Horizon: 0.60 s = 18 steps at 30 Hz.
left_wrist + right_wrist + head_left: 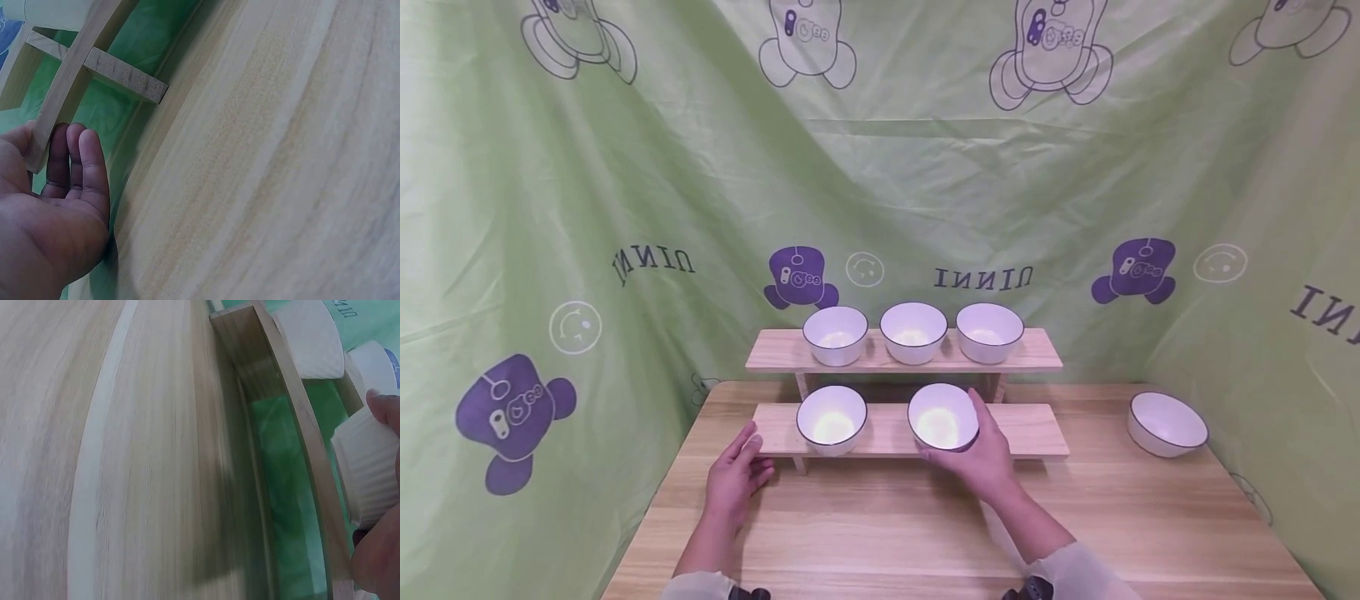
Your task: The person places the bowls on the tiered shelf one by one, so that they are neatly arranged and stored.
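Note:
In the head view, my right hand [985,462] grips a white bowl [942,417] with a dark rim by its right side, thumb at the front and fingers at the back. The bowl is at the lower board [887,429] of a two-tier wooden stand, right of another white bowl [832,417]. Ribbed outer walls show on the held bowl [369,465] in the right wrist view. My left hand [737,475] holds the left end of the lower board. In the left wrist view, that board end [47,134] sits between thumb and fingers.
Three more white bowls stand in a row on the upper board [760,354], one of them a left bowl [835,337]. Another bowl [1167,425] rests at the right on the wooden table [880,533]. Green printed cloth [880,167] hangs behind and along both sides.

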Motion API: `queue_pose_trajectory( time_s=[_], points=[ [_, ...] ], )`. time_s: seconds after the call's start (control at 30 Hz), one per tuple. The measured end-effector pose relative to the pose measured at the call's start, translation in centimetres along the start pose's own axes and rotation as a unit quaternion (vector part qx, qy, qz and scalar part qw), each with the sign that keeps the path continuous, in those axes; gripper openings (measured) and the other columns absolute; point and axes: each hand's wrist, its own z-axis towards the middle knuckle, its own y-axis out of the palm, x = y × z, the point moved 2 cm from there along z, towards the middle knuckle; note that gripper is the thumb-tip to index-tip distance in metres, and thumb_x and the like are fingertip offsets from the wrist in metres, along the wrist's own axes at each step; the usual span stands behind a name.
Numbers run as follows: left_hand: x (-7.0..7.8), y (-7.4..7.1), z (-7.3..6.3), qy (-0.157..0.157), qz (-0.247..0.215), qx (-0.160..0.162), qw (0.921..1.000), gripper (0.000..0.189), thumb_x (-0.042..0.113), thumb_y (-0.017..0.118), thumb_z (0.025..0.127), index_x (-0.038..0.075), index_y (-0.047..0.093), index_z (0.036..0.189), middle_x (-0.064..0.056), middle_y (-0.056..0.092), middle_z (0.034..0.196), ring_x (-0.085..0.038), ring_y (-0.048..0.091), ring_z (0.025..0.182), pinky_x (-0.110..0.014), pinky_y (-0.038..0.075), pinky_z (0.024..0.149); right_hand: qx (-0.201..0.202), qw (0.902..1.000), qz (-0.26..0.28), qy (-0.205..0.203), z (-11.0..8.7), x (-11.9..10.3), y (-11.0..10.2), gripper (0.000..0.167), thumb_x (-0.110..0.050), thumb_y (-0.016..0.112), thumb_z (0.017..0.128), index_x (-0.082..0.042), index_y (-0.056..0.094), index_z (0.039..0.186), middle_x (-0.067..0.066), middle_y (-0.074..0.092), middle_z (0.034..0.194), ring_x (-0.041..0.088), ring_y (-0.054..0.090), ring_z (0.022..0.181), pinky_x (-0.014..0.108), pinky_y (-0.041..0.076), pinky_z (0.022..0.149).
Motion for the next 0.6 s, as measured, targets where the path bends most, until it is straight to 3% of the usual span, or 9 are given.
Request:
queue_pose_trajectory(
  time_s=[0.6],
  points=[
    [0.1,0.0,0.0,-0.004,-0.001,-0.002,1.0,0.065,0.039,0.073,0.098,0.023,0.049,0.156,-0.001,0.069,0.096,-0.016,0.07,0.084,-0.035,0.064,0.087,-0.017,0.9996,0.005,-0.023,0.4,-1.2,3.1,0.132,-0.043,0.104,0.056,-0.016,0.03,0.162,0.01,0.049,0.153,0.032,0.05,0.138,0.053,0.043,0.117]
  ],
)
